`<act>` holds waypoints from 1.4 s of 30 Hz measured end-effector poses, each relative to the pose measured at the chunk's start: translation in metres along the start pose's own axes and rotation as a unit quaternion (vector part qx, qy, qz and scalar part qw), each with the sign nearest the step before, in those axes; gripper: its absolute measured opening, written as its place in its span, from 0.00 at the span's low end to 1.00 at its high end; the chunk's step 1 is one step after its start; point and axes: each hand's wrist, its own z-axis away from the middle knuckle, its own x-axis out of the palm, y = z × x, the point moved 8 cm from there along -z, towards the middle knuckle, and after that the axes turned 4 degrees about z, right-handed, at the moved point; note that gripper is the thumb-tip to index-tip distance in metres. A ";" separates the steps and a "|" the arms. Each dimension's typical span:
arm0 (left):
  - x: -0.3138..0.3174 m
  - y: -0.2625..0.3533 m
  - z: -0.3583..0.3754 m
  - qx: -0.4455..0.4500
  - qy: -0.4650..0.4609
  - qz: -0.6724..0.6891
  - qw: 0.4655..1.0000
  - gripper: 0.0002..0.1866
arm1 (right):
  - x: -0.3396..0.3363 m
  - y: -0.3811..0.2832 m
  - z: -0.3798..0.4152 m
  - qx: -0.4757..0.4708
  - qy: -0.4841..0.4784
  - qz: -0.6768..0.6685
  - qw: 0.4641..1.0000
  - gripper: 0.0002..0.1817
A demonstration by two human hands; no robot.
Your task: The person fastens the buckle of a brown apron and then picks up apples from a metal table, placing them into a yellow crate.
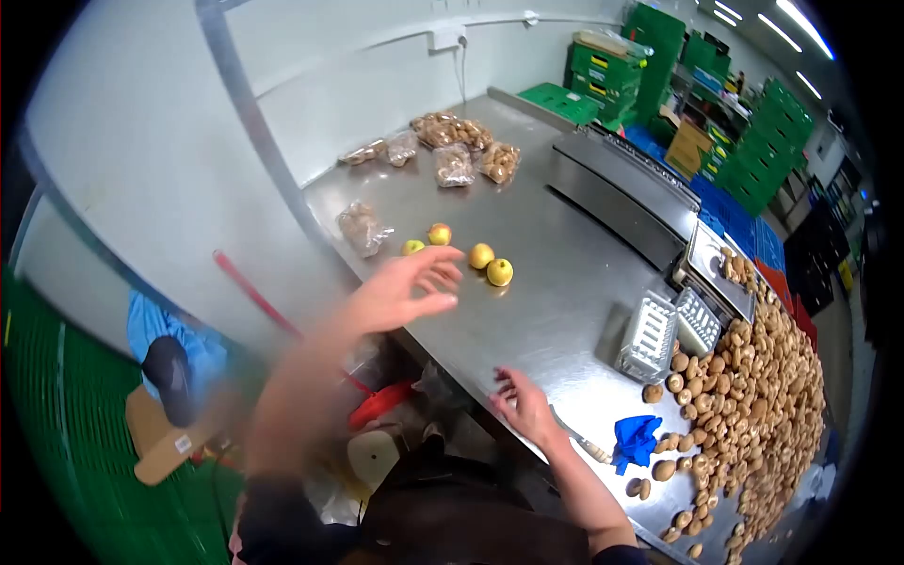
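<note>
My left hand (407, 290) is stretched out over the steel table (565, 282), fingers apart, holding nothing. It hovers just short of several small yellow-green apples (499, 271); the nearest apple (412, 247) lies just beyond my fingertips. My right hand (523, 405) rests on the table's near edge, fingers loosely spread and empty. A knife (584, 443) lies on the steel just right of that hand.
A large heap of brown mushrooms (753, 395) covers the table's right end, with a blue cloth (636, 440) and foil trays (650, 334) beside it. Bags of mushrooms (452, 141) sit at the far end. Green crates (772, 141) are stacked behind. A red-handled tool (264, 301) leans below the table.
</note>
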 end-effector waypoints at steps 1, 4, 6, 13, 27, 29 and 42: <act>-0.017 -0.055 -0.009 -0.034 0.035 -0.199 0.979 0.34 | -0.004 0.002 -0.022 -0.025 0.039 0.056 0.997 0.28; -0.044 -0.173 -0.014 -0.069 0.005 -0.290 0.954 0.41 | -0.019 0.006 -0.086 -0.018 0.114 0.163 0.980 0.34; -0.055 -0.218 -0.019 -0.063 0.017 -0.305 0.950 0.44 | -0.024 0.017 -0.128 -0.036 0.161 0.219 0.962 0.36; -0.082 -0.306 -0.068 -0.059 0.060 -0.404 0.911 0.51 | -0.019 0.045 -0.261 -0.004 0.124 0.406 0.906 0.46; -0.063 -0.373 -0.163 -0.193 0.036 -0.426 0.883 0.36 | 0.005 0.117 -0.325 0.091 0.075 0.354 0.928 0.43; -0.057 -0.370 -0.158 -0.220 0.054 -0.420 0.879 0.33 | 0.003 0.119 -0.323 0.080 0.074 0.321 0.941 0.41; 0.023 -0.267 0.075 -0.174 0.328 0.524 0.766 0.31 | 0.061 0.106 -0.171 0.207 0.023 -0.373 0.904 0.24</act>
